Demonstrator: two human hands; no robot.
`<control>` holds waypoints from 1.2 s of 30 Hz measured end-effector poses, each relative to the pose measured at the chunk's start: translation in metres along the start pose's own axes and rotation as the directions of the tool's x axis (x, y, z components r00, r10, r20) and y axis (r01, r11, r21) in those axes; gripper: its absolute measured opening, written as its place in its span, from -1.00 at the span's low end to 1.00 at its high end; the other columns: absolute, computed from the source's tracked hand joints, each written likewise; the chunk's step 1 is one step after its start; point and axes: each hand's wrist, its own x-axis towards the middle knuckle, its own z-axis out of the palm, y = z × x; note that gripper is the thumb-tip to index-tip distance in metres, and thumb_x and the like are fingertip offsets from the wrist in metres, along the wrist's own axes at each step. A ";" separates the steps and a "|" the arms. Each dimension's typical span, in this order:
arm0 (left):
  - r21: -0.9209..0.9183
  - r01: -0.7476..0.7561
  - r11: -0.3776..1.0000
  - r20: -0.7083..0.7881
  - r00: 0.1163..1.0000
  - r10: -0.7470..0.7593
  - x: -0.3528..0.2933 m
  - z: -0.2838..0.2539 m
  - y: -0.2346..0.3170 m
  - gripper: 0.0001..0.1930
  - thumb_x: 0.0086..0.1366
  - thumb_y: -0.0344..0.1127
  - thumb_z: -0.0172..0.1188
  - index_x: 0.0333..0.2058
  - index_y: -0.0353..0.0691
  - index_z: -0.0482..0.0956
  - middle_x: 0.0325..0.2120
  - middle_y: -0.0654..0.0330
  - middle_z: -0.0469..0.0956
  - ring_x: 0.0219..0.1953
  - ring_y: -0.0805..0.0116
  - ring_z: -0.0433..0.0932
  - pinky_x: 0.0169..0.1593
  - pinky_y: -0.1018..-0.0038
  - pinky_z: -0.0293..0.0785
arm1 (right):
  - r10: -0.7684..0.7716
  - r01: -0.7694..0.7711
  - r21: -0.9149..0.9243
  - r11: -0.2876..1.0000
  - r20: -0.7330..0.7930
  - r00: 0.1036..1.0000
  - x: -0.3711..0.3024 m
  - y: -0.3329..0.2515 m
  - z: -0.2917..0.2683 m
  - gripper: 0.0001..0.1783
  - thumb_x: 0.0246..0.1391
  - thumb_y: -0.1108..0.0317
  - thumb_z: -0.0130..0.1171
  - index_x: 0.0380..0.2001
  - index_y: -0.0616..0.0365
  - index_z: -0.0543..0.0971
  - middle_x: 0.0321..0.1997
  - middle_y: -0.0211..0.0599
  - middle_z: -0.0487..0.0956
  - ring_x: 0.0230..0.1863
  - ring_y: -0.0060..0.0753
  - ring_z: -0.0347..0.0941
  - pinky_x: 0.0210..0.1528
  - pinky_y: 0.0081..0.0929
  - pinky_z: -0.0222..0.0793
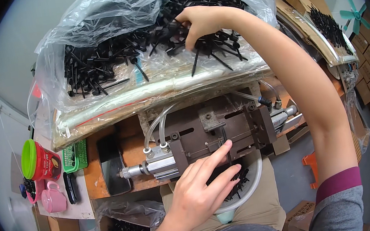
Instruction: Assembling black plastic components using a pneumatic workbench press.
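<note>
My right hand point(205, 21) reaches into a heap of black plastic parts with thin stems point(106, 63). Its thumb and forefinger curl around some of them; the other fingers are hidden. The heap lies in a clear plastic bag point(91, 14) on a flattened carton. Over the front of a dark metal clamping fixture point(191, 133), my left hand point(198, 189) is open, fingers stretched. Its index fingertip lies beside or on a thin black stem point(224, 134) set in the fixture's middle; contact is unclear. Nothing is held in this hand.
Air cylinders point(161, 167) and clear hoses point(162, 120) flank the fixture. Below it, a white-rimmed basin point(257, 182) holds black parts. A phone point(112, 162), green basket point(76, 155), red tub point(46, 163) and pink cup point(54, 199) stand left. An open carton point(320, 22) is at far right.
</note>
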 end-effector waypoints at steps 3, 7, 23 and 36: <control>0.006 0.037 0.999 -0.010 0.999 -0.037 -0.001 0.008 0.004 -0.66 -0.05 -0.41 0.48 -0.22 -0.20 0.72 0.11 0.00 0.53 -0.14 0.16 0.62 -0.05 0.34 0.55 | -0.136 0.134 -0.026 0.991 -0.094 0.986 -0.001 0.001 0.004 -0.36 -0.26 0.23 0.50 -0.02 0.22 0.61 -0.04 -0.08 0.63 0.06 -0.22 0.52 0.06 -0.38 0.47; 0.102 0.075 0.992 -0.062 0.996 -0.069 -0.011 0.016 0.008 -0.65 -0.03 -0.44 0.47 -0.18 -0.23 0.70 0.08 0.00 0.54 -0.12 0.08 0.61 -0.04 0.28 0.56 | -0.162 0.129 -0.146 0.981 -0.245 0.956 -0.031 -0.007 -0.014 -0.43 -0.21 0.26 0.48 -0.03 0.12 0.63 -0.03 -0.14 0.63 0.03 -0.24 0.52 0.05 -0.32 0.49; 0.400 0.070 0.914 -0.015 0.997 -0.070 -0.008 0.046 0.003 -0.74 -0.04 -0.43 0.43 -0.30 -0.27 0.65 0.00 -0.06 0.61 -0.39 0.17 0.66 -0.23 0.40 0.61 | 0.204 -0.224 -0.008 0.975 -0.376 0.904 -0.075 -0.007 0.021 -0.75 -0.25 0.41 0.32 -0.42 0.33 0.67 -0.31 0.11 0.67 -0.18 0.03 0.65 -0.14 -0.18 0.60; -0.149 0.343 0.927 -0.062 0.933 -0.355 -0.005 0.023 0.015 -0.66 0.10 -0.53 0.43 -0.11 -0.34 0.64 -0.06 -0.04 0.64 -0.38 0.42 0.70 -0.34 0.58 0.63 | -0.537 0.274 -0.464 0.842 -0.669 0.514 -0.117 -0.001 0.066 -0.84 -0.10 0.45 0.22 -0.36 0.20 0.59 -0.29 -0.22 0.60 -0.30 -0.15 0.60 -0.27 -0.33 0.54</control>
